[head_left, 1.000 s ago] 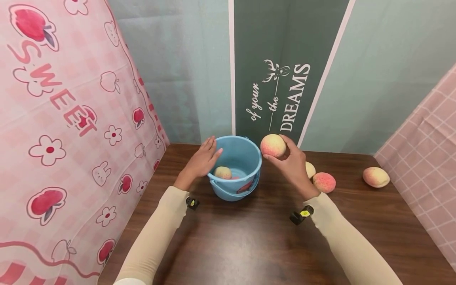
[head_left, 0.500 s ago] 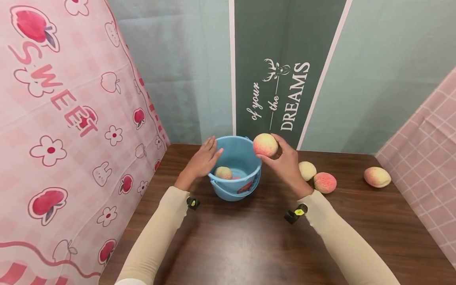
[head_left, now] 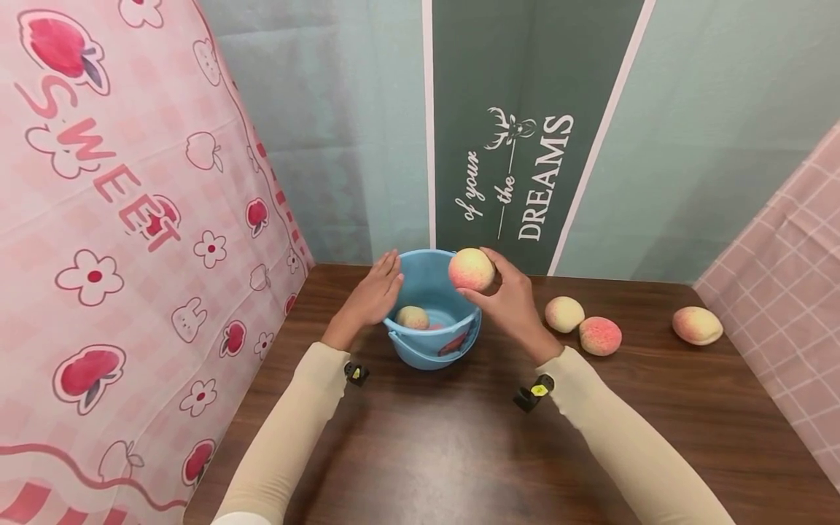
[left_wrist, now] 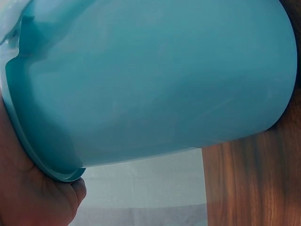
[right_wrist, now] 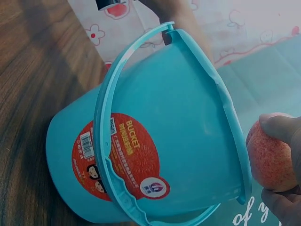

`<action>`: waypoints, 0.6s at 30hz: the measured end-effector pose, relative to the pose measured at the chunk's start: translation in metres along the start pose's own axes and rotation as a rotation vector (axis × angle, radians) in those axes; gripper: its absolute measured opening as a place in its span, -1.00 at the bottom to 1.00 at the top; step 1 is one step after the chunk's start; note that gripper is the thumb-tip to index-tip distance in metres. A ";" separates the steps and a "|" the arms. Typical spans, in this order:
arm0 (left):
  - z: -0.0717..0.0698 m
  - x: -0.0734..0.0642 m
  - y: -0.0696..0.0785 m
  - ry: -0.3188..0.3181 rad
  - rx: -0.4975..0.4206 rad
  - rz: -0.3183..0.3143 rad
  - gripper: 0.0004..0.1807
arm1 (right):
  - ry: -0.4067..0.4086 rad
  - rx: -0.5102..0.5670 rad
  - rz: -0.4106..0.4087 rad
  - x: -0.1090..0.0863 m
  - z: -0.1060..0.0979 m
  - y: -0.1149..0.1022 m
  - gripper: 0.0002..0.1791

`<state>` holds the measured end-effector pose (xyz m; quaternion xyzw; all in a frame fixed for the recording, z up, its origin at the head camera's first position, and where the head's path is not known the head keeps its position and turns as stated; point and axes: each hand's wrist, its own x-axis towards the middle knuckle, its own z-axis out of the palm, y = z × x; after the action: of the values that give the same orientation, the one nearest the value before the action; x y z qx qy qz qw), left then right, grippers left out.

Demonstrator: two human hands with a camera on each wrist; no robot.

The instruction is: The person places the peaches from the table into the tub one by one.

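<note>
A blue bucket (head_left: 408,351) stands upright on the table, its handle hanging down at the front. Inside lies a pale peach (head_left: 413,318), with a bit of pink beside it at the bottom. My left hand (head_left: 372,297) rests on the bucket's left rim, fingers straight; the left wrist view shows the palm against that rim. Between thumb and fingers my right hand (head_left: 512,300) holds a yellow-and-pink peach (head_left: 471,270). This peach overlaps the bucket's right rim in the head view and appears just beyond the rim in the right wrist view.
Right of the bucket, a pale peach (head_left: 564,314) and a pink peach (head_left: 600,336) lie side by side on the wooden table (head_left: 433,452). Another peach (head_left: 697,325) sits near the right-hand cloth (head_left: 797,292). A printed curtain (head_left: 341,146) hangs behind the table.
My right hand has moved left with the peach, from beside the bucket to over its right rim. The pale peach on the table has come fully into view. My left hand stays put.
</note>
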<state>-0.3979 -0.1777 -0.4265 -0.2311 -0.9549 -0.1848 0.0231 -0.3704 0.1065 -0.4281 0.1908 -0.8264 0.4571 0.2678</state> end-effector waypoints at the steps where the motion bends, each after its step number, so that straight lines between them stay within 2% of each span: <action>1: 0.000 0.000 0.000 0.001 0.000 0.001 -0.33 | -0.005 0.001 -0.002 0.001 0.001 -0.001 -0.11; 8: 0.001 0.000 -0.001 0.000 0.012 -0.007 -0.34 | -0.057 0.044 0.012 0.004 0.008 -0.006 -0.11; 18: 0.000 0.001 0.000 -0.005 0.017 -0.018 -0.35 | -0.084 0.040 0.040 0.004 0.014 -0.004 -0.10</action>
<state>-0.3992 -0.1772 -0.4268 -0.2229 -0.9585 -0.1765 0.0212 -0.3750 0.0922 -0.4294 0.1987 -0.8312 0.4705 0.2197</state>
